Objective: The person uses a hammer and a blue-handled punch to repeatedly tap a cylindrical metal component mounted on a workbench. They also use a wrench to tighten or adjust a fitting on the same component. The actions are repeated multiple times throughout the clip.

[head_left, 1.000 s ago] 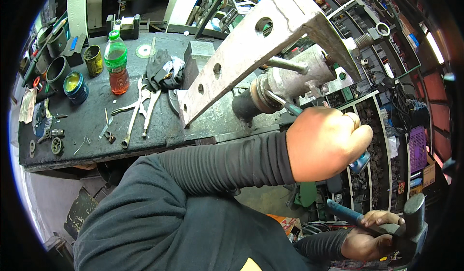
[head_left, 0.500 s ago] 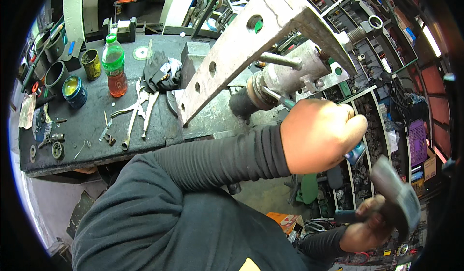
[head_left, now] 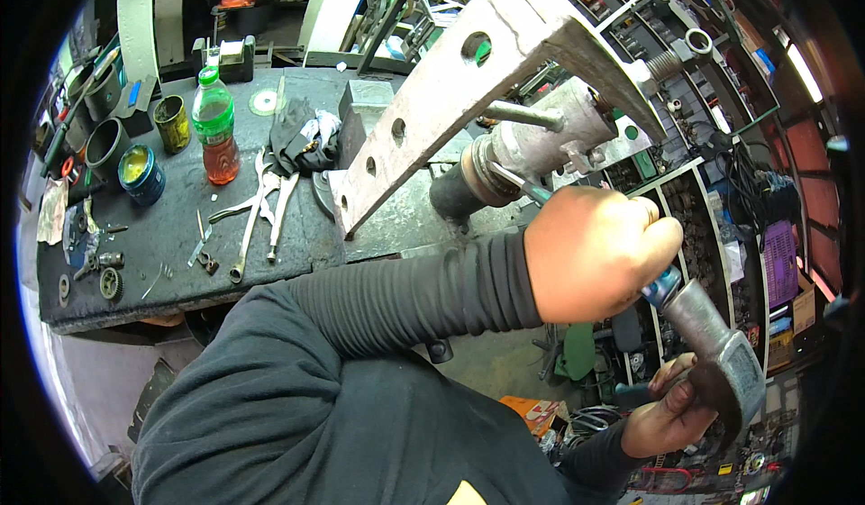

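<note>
My left hand [head_left: 599, 254] is closed in a fist around a screwdriver [head_left: 662, 287], whose blue handle end sticks out below the fist. Its metal shank reaches the ring at the collar of a grey metal cylinder [head_left: 532, 140], beside the dark rod. In my right hand [head_left: 669, 415], at the lower right, is a hammer [head_left: 721, 338]; the fingers wrap its handle, partly hidden behind the head. The hammer's face meets, or nearly meets, the screwdriver's handle end. Alongside the cylinder slants a long metal bar [head_left: 423, 113] with several holes.
On the dark workbench [head_left: 171, 253] at left are pliers and wrenches [head_left: 257, 212], a bottle of red liquid [head_left: 216, 131], a blue open tin [head_left: 141, 176], a dark cloth [head_left: 306, 140] and small gears [head_left: 111, 283]. Shelves of parts [head_left: 698, 226] stand at right, with a purple crate [head_left: 778, 262].
The hammer has swung up and left with my right hand, closing the gap to the screwdriver's handle end. My left hand and the screwdriver stay nearly in place.
</note>
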### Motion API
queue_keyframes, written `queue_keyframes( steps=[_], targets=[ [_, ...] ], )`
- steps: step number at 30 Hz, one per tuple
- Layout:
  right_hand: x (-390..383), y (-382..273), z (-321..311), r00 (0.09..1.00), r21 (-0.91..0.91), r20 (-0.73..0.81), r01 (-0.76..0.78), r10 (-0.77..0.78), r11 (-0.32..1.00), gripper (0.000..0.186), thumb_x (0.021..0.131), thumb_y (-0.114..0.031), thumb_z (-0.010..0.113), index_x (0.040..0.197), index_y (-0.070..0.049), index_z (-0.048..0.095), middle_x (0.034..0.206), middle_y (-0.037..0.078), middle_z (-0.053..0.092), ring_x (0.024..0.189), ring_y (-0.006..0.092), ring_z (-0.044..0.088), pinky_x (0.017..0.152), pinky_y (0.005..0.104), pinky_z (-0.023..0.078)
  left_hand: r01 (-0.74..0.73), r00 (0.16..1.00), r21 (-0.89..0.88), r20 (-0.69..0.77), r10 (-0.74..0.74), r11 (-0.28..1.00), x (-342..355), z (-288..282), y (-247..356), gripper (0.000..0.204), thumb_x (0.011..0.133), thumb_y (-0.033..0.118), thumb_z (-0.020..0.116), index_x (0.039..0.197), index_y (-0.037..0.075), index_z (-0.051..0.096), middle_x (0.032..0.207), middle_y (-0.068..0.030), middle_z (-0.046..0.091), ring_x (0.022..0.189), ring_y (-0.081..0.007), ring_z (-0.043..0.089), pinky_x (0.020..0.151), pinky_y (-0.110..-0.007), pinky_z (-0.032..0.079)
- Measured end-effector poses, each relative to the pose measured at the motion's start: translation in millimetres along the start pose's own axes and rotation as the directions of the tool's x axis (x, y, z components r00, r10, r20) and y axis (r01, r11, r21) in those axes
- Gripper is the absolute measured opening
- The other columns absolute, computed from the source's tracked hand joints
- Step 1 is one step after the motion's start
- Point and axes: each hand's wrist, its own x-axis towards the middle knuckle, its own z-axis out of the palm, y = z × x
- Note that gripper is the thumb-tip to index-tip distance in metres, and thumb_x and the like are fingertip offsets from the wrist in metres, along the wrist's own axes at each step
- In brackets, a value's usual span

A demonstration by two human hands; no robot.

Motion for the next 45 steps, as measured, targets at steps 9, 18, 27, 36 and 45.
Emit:
queue_keyframes(
  steps=[9,18,27,36,45],
  targets=[
    [-0.3,-10.1,-5.3,0.995,0.031,0.043,-0.095,0.094,0.995,0.053,0.094,-0.035,0.056,0.119,0.011,0.045,0.079,0.014,0.055,0.06,0.0188,0.048,0.049,0.0291,0.038,-0.002,1.0,-0.013,0.018,0.002,1.0,2.3,2.1,-1.5,0.031,0.055,0.01,0.069,0.076,0.007,0.047,0.068,-0.0083,0.048,0.058,-0.0285,0.056,0.047,-0.041,0.044],
    [-2.5,-19.4,22.4,1.0,-0.047,0.004,0.022,-0.022,0.999,0.04,0.096,-0.029,0.055,0.11,0.007,0.047,0.079,0.013,0.052,0.058,0.0149,0.046,0.047,0.0257,0.037,-0.016,1.0,-0.027,0.023,0.017,1.0,1.9,1.1,-1.2,0.032,0.055,0.01,0.07,0.078,0.007,0.049,0.067,-0.0084,0.048,0.058,-0.0297,0.055,0.048,-0.04,0.044],
    [-7.0,-19.0,21.8,0.998,-0.014,-0.037,-0.045,0.045,0.999,0.046,0.094,-0.031,0.059,0.118,0.007,0.045,0.085,0.016,0.053,0.059,0.0165,0.046,0.046,0.0261,0.038,-0.032,0.999,-0.029,0.037,0.033,0.999,-0.6,-3.0,-3.6,0.033,0.055,0.01,0.071,0.079,0.008,0.05,0.068,-0.008,0.049,0.059,-0.0294,0.056,0.049,-0.04,0.044],
    [-6.3,-19.3,18.7,1.0,-0.059,0.015,0.02,-0.019,0.998,0.05,0.096,-0.029,0.056,0.125,0.009,0.042,0.076,0.015,0.053,0.057,0.0136,0.046,0.046,0.0255,0.038,-0.024,0.999,-0.04,0.046,0.026,0.999,-0.3,-5.6,-5.8,0.033,0.054,0.01,0.071,0.078,0.008,0.049,0.069,-0.0077,0.049,0.06,-0.0288,0.056,0.05,-0.039,0.045],
    [-3.5,-14.1,2.6,0.996,0.094,0.085,-0.03,0.022,0.995,0.044,0.093,-0.026,0.059,0.121,0.005,0.045,0.082,0.015,0.054,0.06,0.0146,0.047,0.049,0.0249,0.039,-0.046,0.999,-0.058,-0.027,0.044,0.997,2.2,-4.7,-4.7,0.022,0.061,0.013,0.066,0.073,0.007,0.048,0.062,-0.0088,0.05,0.055,-0.0295,0.057,0.046,-0.041,0.046]
  ],
)
